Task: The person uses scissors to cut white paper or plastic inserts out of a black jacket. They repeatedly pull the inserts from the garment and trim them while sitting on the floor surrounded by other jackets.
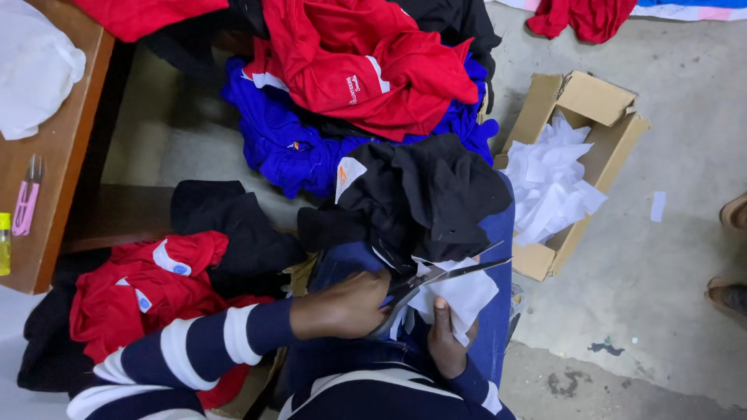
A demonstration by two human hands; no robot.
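One pair of scissors point(436, 278) gripped in the left hand point(342, 306), right hand point(447, 342) pinching one white fabric piece point(465, 294); one cardboard box point(591, 101) sits well apart on open floor.

Layout seen from above. A garment point(436, 194) lies across the person's lap, at centre. On its near edge sits a fabric label point(459, 295), with the scissors point(436, 276) laid over it, blades pointing right. The left hand point(346, 305) is on the scissor handles, left of the label; the right hand point(445, 342) is under the label, nearer the body. Behind the lap, a heap of clothes point(350, 78) rests on the floor. To the left, a second pile point(148, 288) lies beside a wooden table point(62, 155), on which a small clipper point(27, 194) rests. To the right stands an open carton point(580, 167) holding cut labels point(548, 183).
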